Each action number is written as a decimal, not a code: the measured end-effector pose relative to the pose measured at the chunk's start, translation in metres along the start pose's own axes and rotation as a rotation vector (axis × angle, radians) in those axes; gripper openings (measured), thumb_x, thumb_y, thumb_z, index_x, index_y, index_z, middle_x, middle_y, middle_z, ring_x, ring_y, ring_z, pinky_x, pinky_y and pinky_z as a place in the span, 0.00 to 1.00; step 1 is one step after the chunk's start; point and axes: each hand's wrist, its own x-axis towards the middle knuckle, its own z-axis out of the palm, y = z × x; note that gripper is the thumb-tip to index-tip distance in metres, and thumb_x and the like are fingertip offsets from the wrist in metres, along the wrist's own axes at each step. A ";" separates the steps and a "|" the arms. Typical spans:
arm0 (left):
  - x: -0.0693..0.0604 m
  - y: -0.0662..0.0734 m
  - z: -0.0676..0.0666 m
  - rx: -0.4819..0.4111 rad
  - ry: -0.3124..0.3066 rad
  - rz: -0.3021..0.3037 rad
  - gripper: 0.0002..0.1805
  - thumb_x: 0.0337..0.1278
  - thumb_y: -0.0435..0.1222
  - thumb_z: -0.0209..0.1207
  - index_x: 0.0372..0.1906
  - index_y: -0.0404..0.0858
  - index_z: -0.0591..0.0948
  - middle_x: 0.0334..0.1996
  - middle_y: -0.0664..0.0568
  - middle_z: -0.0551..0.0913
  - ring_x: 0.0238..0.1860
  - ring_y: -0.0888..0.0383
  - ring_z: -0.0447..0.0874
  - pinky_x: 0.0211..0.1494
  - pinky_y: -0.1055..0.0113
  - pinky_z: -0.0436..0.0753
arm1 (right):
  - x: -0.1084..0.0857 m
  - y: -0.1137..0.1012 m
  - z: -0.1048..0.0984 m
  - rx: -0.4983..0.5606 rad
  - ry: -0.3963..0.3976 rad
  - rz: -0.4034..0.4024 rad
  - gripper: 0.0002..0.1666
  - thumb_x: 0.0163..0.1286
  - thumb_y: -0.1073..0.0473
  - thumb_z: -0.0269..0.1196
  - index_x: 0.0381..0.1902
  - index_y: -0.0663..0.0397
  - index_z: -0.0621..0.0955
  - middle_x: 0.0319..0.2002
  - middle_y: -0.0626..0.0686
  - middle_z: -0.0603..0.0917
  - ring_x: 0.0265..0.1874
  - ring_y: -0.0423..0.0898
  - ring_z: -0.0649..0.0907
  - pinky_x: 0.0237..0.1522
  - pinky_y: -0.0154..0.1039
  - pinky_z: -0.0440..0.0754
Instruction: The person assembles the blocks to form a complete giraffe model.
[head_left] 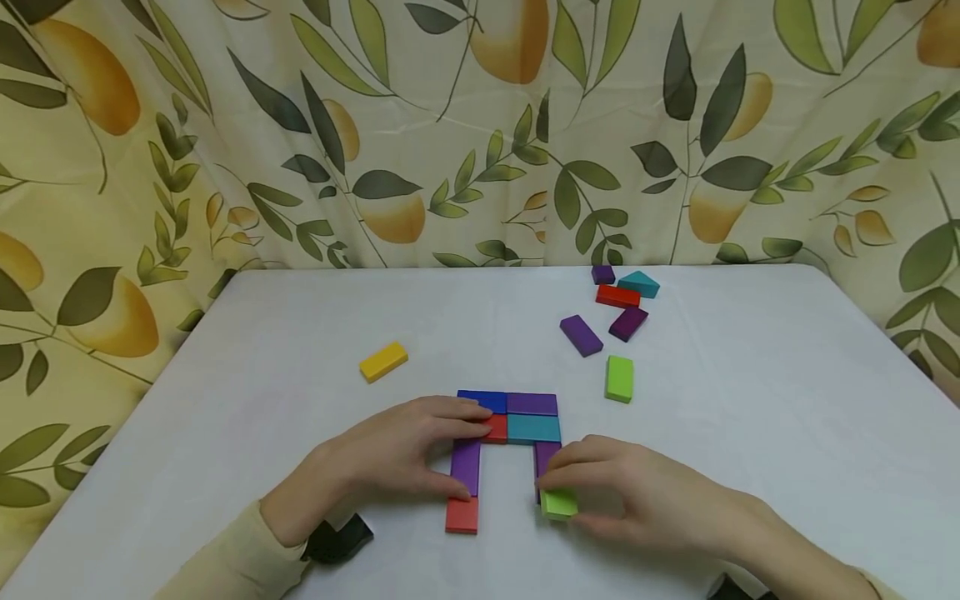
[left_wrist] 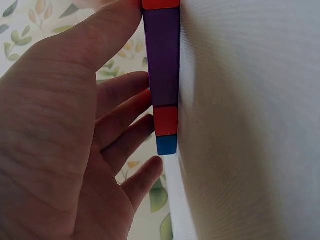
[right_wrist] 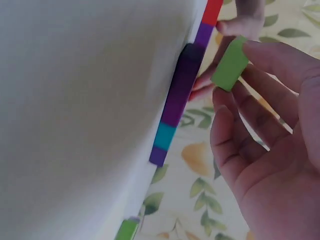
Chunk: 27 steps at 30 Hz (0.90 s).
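On the table lies a flat arch of blocks. Its top is a blue block [head_left: 480, 400] and a purple block [head_left: 532, 404] over a red block [head_left: 495, 430] and a teal block [head_left: 534, 429]. My left hand [head_left: 397, 446] rests on its left side, fingertips on the upper blocks. Its thumb touches the left leg, where a purple block [head_left: 466, 467] meets a red block [head_left: 462, 517]. My right hand [head_left: 637, 492] pinches a light green block [right_wrist: 231, 64] between thumb and fingers, raised off the table beside the dark purple right leg [right_wrist: 181, 90].
A yellow block [head_left: 383, 362] lies at the back left. Toward the back right are a second light green block [head_left: 619, 379], a purple block [head_left: 581, 336], a dark purple block [head_left: 628, 324], a red block [head_left: 618, 296] and a teal triangle [head_left: 640, 284]. Patterned cloth [head_left: 480, 167] hangs behind.
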 end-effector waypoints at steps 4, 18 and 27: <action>-0.002 -0.001 0.000 0.002 0.003 -0.005 0.37 0.59 0.57 0.67 0.72 0.50 0.75 0.74 0.66 0.64 0.75 0.61 0.58 0.74 0.56 0.63 | 0.004 -0.004 0.005 -0.001 -0.055 -0.009 0.20 0.73 0.53 0.65 0.62 0.39 0.82 0.57 0.40 0.80 0.56 0.41 0.78 0.56 0.41 0.81; -0.003 -0.002 0.000 0.001 -0.001 -0.003 0.37 0.59 0.57 0.66 0.72 0.50 0.74 0.74 0.66 0.63 0.75 0.61 0.57 0.75 0.56 0.62 | 0.008 -0.003 0.014 -0.123 -0.093 -0.086 0.21 0.71 0.57 0.67 0.61 0.40 0.83 0.56 0.40 0.80 0.54 0.40 0.77 0.54 0.37 0.82; -0.001 0.000 0.001 0.014 -0.002 -0.006 0.37 0.59 0.57 0.66 0.72 0.50 0.74 0.74 0.66 0.64 0.75 0.60 0.57 0.75 0.55 0.63 | 0.009 -0.003 0.013 -0.172 -0.130 -0.070 0.21 0.70 0.56 0.68 0.60 0.38 0.83 0.56 0.40 0.80 0.53 0.40 0.78 0.54 0.38 0.82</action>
